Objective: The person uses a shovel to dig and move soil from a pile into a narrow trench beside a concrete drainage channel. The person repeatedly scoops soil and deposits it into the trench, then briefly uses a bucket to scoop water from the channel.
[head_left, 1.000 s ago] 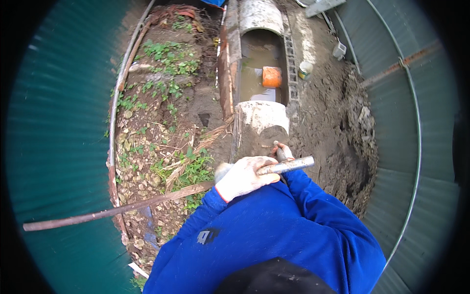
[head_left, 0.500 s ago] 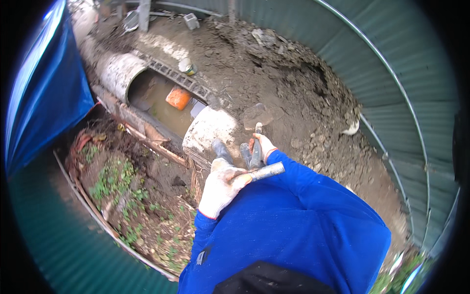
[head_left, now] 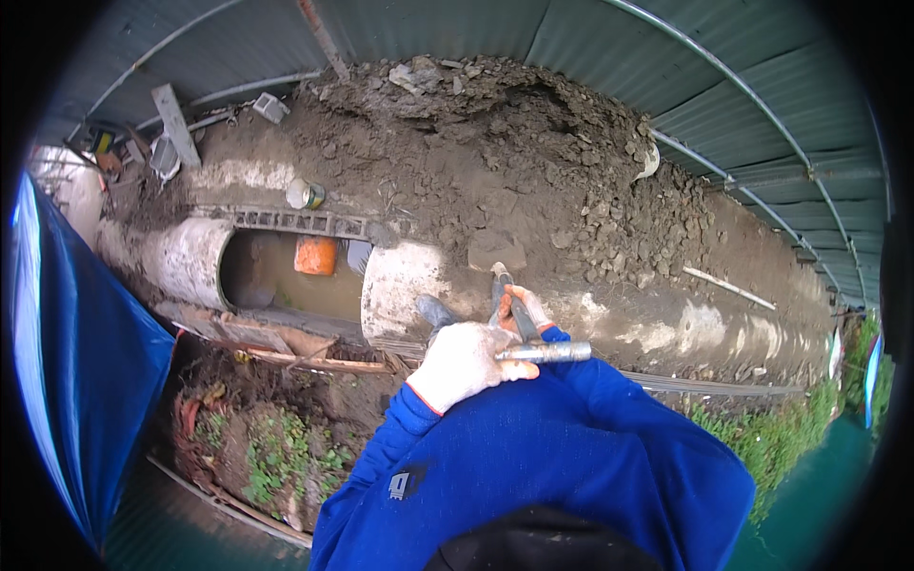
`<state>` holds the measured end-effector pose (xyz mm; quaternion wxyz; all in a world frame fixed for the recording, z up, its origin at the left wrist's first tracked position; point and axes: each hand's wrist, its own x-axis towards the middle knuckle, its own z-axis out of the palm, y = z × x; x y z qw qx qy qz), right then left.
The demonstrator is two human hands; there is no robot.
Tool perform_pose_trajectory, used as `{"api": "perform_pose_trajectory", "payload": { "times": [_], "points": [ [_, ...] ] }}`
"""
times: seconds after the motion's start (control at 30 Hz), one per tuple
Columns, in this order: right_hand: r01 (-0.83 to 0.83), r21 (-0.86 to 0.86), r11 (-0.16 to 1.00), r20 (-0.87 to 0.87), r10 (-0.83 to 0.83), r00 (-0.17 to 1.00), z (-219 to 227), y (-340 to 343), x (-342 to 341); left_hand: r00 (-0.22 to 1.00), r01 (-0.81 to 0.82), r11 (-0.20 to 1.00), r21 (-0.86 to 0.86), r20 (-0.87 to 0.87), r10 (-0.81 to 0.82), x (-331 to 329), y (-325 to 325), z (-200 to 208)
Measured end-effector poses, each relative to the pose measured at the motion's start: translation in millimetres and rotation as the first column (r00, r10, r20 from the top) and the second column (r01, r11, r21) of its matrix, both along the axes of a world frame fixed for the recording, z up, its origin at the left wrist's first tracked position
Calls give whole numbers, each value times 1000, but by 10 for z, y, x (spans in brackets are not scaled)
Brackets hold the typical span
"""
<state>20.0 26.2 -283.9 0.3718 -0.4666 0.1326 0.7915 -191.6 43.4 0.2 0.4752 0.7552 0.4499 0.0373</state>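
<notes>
My left hand [head_left: 461, 365], in a white work glove, is closed around the pale upper end of a shovel [head_left: 564, 352]. Lower on the shaft, my right hand [head_left: 528, 305] grips it, gloved too and partly behind the left. The shovel's mud-coated blade [head_left: 497, 250] lies against brown soil just beyond my boots; its edges are hard to make out. My grey boot [head_left: 436, 311] rests on a whitish concrete pipe [head_left: 407, 281]. The other boot is mostly hidden by my hands and the shaft.
Left of me the pipe has an opening with muddy water [head_left: 276, 281] and an orange container [head_left: 315, 255]. Hollow blocks [head_left: 305, 223] line its far edge, a small bucket [head_left: 305, 194] beyond. A soil mound [head_left: 543, 143] rises before a green metal fence [head_left: 457, 33]. A blue tarp [head_left: 76, 362] hangs left.
My view has swung round, so the pipe now runs nearly level across it and more of its right part shows. Both hands still hold the shovel, its blade on the soil.
</notes>
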Motion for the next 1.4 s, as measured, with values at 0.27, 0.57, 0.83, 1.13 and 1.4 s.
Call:
{"api": "perform_pose_trajectory", "payload": {
  "times": [0.27, 0.57, 0.83, 1.13, 1.4],
  "points": [
    [277, -56, 959, -174, -283, 943, 18, 45, 380, 992, 122, 976, 180, 11, -126, 430, 338, 214],
    [325, 23, 946, -282, -306, 909, 479, 1171, 465, 995, -70, 882, 465, 90, 31, 939, 828, 696],
    [265, 144, 953, -308, -211, 928, 164, 3322, 81, 151, -919, 279, -279, 404, 902, 1341, 2206, -474],
    [-115, 579, 807, -77, 194, 978, 858, 2801, 1384, -24, -998, 14, -57, 623, 782, 1714, 3059, -1846],
    [-962, -236, 137, 971, 7, -237, 1340, 3038, 671, -171, -926, 83, -367, 607, 776, 1666, 3248, -2102]
  ]
}}
